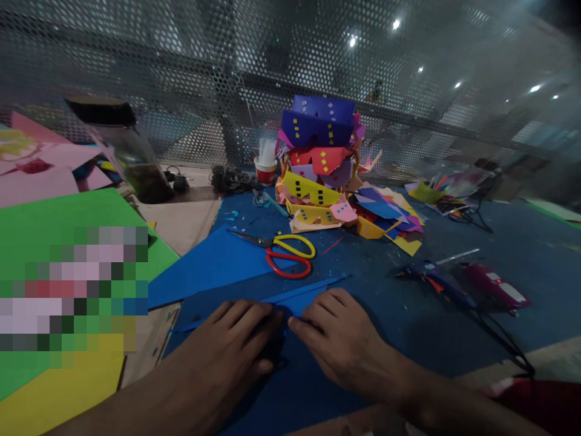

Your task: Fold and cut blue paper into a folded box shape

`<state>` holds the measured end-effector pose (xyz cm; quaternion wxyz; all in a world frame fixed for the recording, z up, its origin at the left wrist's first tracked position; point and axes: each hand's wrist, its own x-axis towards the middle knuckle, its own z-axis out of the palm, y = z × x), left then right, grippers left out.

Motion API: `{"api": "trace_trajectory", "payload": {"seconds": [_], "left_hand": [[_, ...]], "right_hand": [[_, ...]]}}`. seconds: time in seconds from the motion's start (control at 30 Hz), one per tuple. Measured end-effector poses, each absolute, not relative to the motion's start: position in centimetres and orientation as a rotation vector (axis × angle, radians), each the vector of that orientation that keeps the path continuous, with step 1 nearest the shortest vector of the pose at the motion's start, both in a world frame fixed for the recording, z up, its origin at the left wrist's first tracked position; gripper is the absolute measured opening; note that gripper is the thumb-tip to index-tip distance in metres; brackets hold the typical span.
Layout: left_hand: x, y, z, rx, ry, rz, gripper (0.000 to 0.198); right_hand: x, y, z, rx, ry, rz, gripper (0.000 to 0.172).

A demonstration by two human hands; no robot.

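Both hands are on a narrow piece of blue paper [305, 296] with a folded-looking long edge, lying on the blue work surface in front of me. My left hand [238, 333] has its fingers bent and pressed together on the paper. From the other side, my right hand [340, 336] grips the same paper with curled fingers. The two hands nearly meet, and the paper under the fingers is hidden. Just beyond lie scissors [290, 257] with one yellow and one red handle, partly over a larger blue sheet [204, 263].
Behind the scissors stands a pile of coloured paper masks [318, 169] beside loose paper scraps [390, 212]. A glue gun [436, 281] with a cord lies right. Left are green paper [91, 212], yellow paper [77, 387] and a dark-lidded jar [131, 151]. A paper cup [265, 169] stands behind.
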<state>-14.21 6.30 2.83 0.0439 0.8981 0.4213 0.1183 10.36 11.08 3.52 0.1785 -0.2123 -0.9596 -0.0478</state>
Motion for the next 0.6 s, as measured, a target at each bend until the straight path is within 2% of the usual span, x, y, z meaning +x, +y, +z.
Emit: {"api": "trace_trajectory", "payload": {"seconds": [0.33,0.6], "left_hand": [[-14.8,6.1,2.3,2.748,1.272,0.345,0.047],[-13.9,6.5,3.3,2.704,1.303,0.284,0.041]], "right_hand": [[10.6,10.9,3.8,-0.536,-2.765,-0.175,0.019],[10.6,11.0,3.4,-0.468,-2.737,-0.185,0.017]]}}
